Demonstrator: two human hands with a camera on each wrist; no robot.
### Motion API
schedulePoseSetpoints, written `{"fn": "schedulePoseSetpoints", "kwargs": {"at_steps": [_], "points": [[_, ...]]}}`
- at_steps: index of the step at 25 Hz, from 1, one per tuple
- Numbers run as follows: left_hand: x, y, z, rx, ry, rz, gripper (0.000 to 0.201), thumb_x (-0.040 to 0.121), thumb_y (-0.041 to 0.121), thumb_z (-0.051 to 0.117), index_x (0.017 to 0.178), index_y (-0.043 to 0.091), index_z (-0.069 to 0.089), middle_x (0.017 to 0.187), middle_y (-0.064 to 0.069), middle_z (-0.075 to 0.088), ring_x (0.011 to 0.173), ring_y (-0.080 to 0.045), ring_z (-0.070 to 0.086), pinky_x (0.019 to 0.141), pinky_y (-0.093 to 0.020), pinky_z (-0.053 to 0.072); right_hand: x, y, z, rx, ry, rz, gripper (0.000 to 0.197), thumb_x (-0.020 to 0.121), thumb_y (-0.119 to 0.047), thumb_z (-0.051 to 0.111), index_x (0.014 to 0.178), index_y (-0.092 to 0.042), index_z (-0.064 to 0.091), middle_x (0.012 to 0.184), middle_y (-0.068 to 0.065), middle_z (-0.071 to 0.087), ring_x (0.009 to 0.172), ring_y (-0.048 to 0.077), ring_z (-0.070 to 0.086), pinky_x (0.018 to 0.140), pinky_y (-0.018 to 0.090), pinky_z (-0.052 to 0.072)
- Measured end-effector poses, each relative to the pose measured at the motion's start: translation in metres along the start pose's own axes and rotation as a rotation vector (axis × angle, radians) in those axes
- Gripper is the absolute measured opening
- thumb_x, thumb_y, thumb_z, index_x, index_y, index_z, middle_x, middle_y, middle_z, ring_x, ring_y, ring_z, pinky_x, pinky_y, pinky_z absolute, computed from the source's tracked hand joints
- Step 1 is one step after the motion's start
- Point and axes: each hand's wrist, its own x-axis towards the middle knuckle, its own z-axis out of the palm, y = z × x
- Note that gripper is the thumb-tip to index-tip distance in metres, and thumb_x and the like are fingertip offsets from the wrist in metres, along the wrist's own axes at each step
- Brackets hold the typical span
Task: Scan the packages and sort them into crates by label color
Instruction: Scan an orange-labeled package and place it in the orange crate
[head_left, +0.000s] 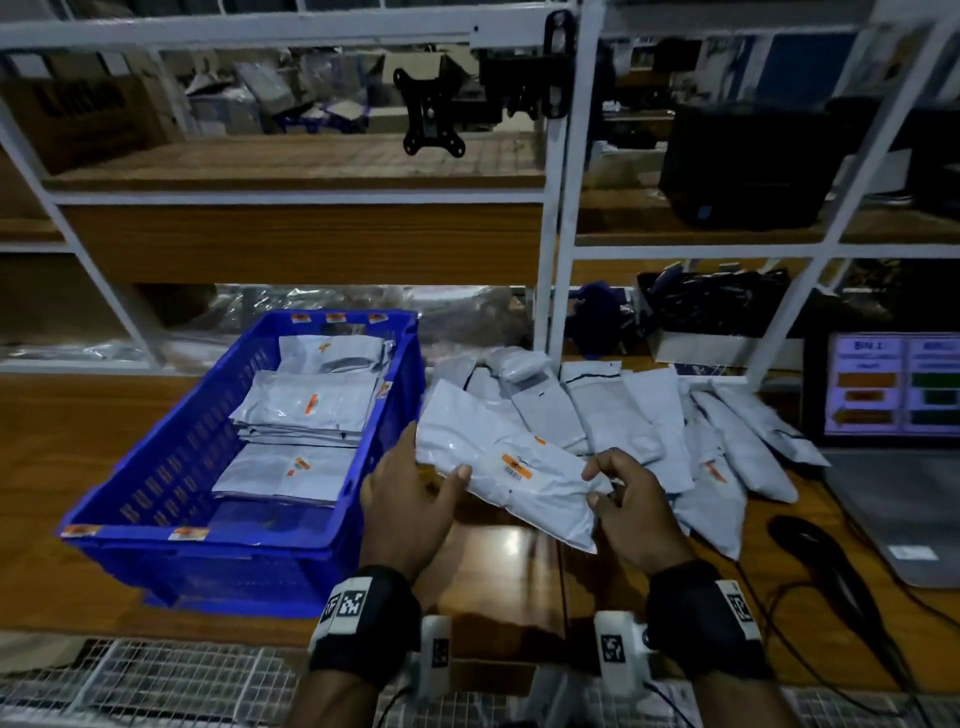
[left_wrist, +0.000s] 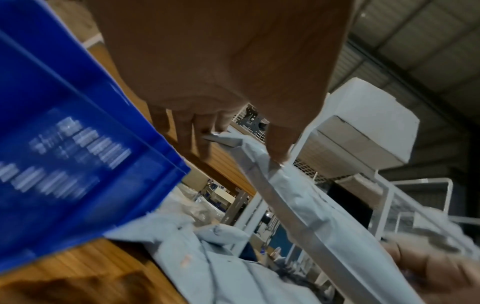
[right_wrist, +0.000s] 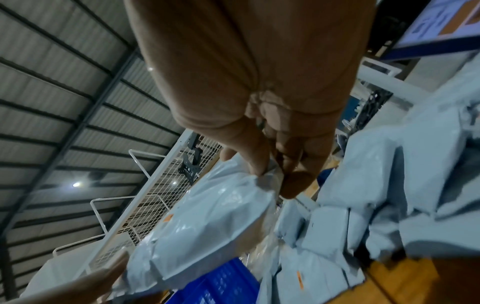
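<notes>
**Package with orange label held between both hands above the table**

Package (head_left: 511, 475), a grey plastic mailer with an orange label (head_left: 516, 466) facing up, sits just below the centre of the head view, raised over the wooden table (head_left: 78, 441). The left hand (head_left: 410, 499) grips its left end: the thumb lies on the top face and the other fingers are curled underneath, which the left wrist view confirms, with the thumb tip (left_wrist: 279, 152) pressing the mailer's edge and the fingers (left_wrist: 192, 133) behind it. The right hand (head_left: 631, 501) pinches the right end, thumb and fingers curled round a bunched corner; in the right wrist view the fingertips (right_wrist: 296, 183) close on crumpled plastic.

To the left in the head view stands a blue crate (head_left: 171, 467) with orange tags along its rim. Inside it lie several flat grey mailers (head_left: 306, 405), each with an orange label, stacked in overlapping layers. The held package is just right of the crate's right wall, not over it.

Behind and right of the hands, a heap of grey packages (head_left: 623, 410) spreads across the table. At the right edge a screen (head_left: 891, 384) shows an orange panel and a green one, blurred. A black handheld scanner (head_left: 826, 561) lies in the lower right, its cable trailing towards the frame's bottom. White shelving (head_left: 558, 208) fills the upper half.
</notes>
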Motion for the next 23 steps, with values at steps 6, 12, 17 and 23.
{"fn": "schedulePoseSetpoints", "kwargs": {"at_steps": [6,12,17,23], "points": [[-0.001,0.05,0.06,-0.649,-0.12,-0.215,0.038,0.087,0.021,0.084,0.122,0.016,0.071,0.113,-0.004,0.08,0.105,-0.022,0.077,0.097,-0.052,0.06,0.008,0.011,-0.093,-0.056,-0.059,-0.042,0.03,0.091,0.018,0.05,0.093,-0.01,0.059,0.055,-0.015,0.054,0.048,0.003,0.047,0.051,0.013,0.034],[-0.003,0.087,0.156,-0.712,-0.141,-0.244,0.035,0.089,0.012,0.081,0.122,0.005,0.072,0.114,-0.008,0.08,0.108,-0.028,0.076,0.09,-0.043,0.064,0.028,0.077,-0.188,-0.21,0.196,0.268,0.024,0.089,0.003,0.059,0.099,-0.019,0.063,0.093,0.0,0.067,0.091,0.025,0.066,0.075,0.028,0.048],[-0.014,0.105,0.223,-0.825,-0.071,-0.307,0.035,0.093,0.019,0.08,0.125,0.007,0.073,0.118,-0.011,0.078,0.109,-0.032,0.076,0.091,-0.049,0.062,0.025,0.176,-0.248,-0.74,-0.072,0.699,0.048,0.099,-0.046,0.055,0.128,-0.009,0.062,0.135,0.018,0.063,0.12,0.034,0.062,0.092,0.036,0.048],[-0.024,0.123,0.273,-0.888,0.01,-0.396,0.036,0.091,0.018,0.081,0.125,0.009,0.073,0.117,-0.012,0.078,0.109,-0.036,0.075,0.097,-0.057,0.059,0.016,0.208,-0.275,-0.398,-0.181,0.647,0.035,0.095,-0.048,0.064,0.073,-0.021,0.065,0.081,0.006,0.071,0.086,0.029,0.071,0.072,0.033,0.05]]}}
